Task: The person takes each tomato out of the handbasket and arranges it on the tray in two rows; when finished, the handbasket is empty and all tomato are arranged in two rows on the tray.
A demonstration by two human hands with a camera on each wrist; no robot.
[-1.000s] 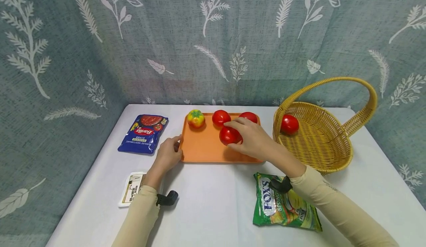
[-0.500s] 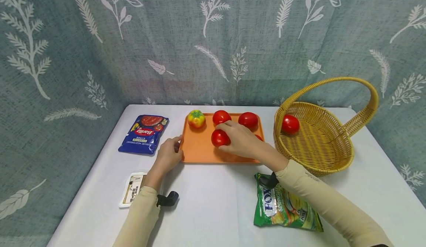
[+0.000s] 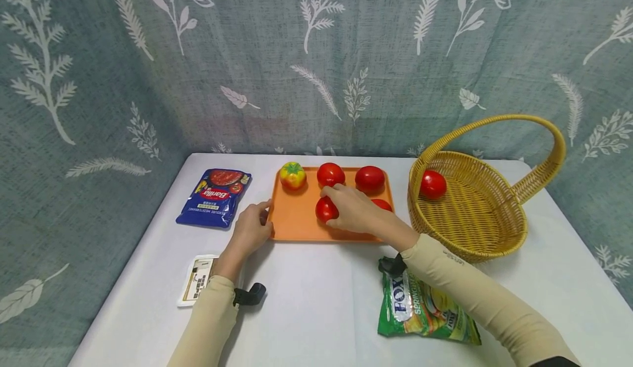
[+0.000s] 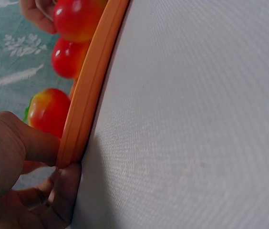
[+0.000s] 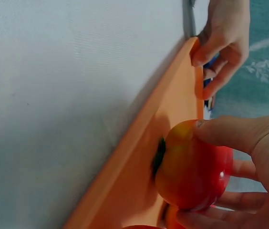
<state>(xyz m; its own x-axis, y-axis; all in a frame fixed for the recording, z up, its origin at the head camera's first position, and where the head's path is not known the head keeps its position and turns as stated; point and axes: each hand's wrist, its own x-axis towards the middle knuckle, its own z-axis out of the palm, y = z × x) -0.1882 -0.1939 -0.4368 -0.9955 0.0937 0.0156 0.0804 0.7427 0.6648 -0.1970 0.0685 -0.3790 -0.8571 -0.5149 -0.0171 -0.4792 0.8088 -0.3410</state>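
Observation:
In the head view my left hand (image 3: 251,228) pinches the left edge of a shallow orange tray (image 3: 292,224). The left wrist view shows thumb and fingers on either side of the tray's rim (image 4: 84,105). My right hand (image 3: 352,210) grips a red tomato (image 3: 326,210) low over the tray's middle. In the right wrist view this tomato (image 5: 191,167) has its green stem end facing the tray floor. Along the tray's back sit a yellow-red tomato (image 3: 293,177) and two red tomatoes (image 3: 331,175) (image 3: 370,179). Another red one (image 3: 383,204) is partly hidden behind my right hand.
A wicker basket (image 3: 470,207) with a tall handle stands to the right, holding one red tomato (image 3: 433,184). A green Fox's bag (image 3: 420,306) lies partly under my right forearm. To the left are a blue Barilla pouch (image 3: 215,198) and a white packet (image 3: 198,282).
My right hand has carried the tomato leftward and a little nearer, down toward the tray floor. The tomatoes at the tray's right show more now. My left hand stays at the rim.

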